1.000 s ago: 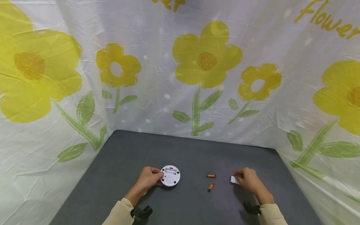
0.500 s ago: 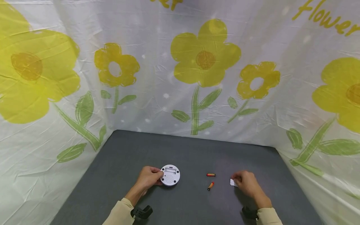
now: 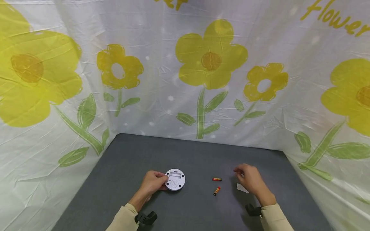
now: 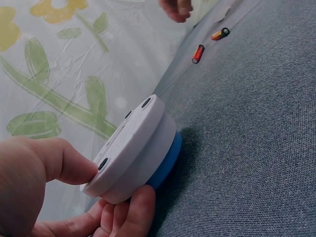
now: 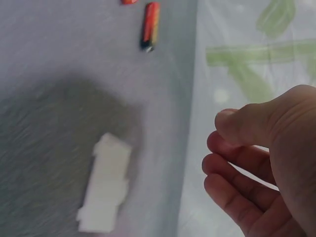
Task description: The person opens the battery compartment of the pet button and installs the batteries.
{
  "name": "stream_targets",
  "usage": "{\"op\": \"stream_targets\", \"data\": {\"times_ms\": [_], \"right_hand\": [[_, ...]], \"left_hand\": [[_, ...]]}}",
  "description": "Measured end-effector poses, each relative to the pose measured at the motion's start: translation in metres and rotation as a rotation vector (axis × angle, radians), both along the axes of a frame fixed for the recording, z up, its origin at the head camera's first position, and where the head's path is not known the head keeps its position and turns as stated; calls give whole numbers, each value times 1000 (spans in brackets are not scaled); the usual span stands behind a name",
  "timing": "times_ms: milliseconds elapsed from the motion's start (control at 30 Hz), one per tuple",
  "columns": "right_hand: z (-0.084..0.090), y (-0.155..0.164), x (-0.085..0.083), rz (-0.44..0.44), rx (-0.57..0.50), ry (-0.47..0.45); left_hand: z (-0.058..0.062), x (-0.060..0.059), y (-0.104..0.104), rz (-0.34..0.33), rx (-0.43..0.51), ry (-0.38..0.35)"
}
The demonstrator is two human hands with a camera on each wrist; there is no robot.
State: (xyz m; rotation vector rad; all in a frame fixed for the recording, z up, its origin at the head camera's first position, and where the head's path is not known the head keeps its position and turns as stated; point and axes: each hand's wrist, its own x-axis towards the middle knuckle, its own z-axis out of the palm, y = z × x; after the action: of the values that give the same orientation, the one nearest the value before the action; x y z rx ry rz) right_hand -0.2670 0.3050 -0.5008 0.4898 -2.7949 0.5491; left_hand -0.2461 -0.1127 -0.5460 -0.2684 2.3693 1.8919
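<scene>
My left hand [image 3: 162, 181] grips a round white device [image 3: 175, 180] on the grey table, its open battery compartment facing up. In the left wrist view my thumb [image 4: 64, 160] presses the white rim of the device [image 4: 136, 140], which has a blue underside. My right hand [image 3: 239, 173] hovers just above the table with loosely curled fingers and holds nothing. A small white cover piece [image 3: 242, 188] lies flat under it; in the right wrist view the cover [image 5: 106, 182] is left of my right hand [image 5: 217, 143]. Two red-and-gold batteries [image 3: 216, 179] [image 3: 216, 191] lie between the hands.
The grey felt table [image 3: 196, 154] is walled on three sides by a white cloth with yellow flowers [image 3: 211, 54]. Black wrist mounts [image 3: 145, 218] [image 3: 252, 210] sit at my sleeves. One battery [image 5: 150, 25] shows at the top of the right wrist view.
My right hand let go of the white cover, which now lies on the table, and rose up and away from it. My left hand and the device stayed put.
</scene>
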Motion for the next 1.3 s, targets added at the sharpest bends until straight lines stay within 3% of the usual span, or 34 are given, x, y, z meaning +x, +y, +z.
{"op": "stream_targets", "data": {"times_ms": [300, 700, 1067, 1300], "right_hand": [[12, -28, -10, 59, 15, -63], [-12, -55, -15, 147, 51, -89], [-35, -61, -17, 231, 31, -29], [-22, -77, -17, 258, 20, 13]], "left_hand": [[1, -1, 1, -11, 12, -4], [1, -1, 2, -10, 15, -4], [2, 2, 0, -11, 19, 5], [2, 2, -1, -8, 22, 8]]}}
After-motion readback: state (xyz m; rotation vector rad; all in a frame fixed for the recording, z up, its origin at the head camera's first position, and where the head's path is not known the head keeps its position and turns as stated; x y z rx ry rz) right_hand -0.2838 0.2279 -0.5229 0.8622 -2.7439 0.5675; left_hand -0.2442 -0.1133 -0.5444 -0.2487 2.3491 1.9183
